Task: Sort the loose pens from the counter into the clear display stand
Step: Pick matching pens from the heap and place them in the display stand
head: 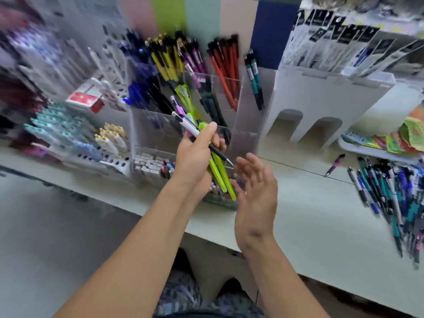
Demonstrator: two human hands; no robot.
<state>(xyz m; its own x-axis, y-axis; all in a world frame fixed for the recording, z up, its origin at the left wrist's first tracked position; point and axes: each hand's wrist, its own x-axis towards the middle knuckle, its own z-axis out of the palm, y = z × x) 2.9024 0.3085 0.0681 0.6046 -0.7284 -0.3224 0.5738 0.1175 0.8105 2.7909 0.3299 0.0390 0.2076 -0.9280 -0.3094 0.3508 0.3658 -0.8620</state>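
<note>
Left hand (195, 154) clutching pens (218, 175), right hand (255, 191) spread, palm facing them

Bright, even light with soft shadows; heavy motion blur toward the edges, perhaps strongest left; wide-angle bending.

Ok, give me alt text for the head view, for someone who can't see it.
The left hand grips a small bunch of pens, lime green, white and black, in front of the clear display stand, while the right hand hovers open beside them. A pile of loose pens lies on the counter to the right.
</note>
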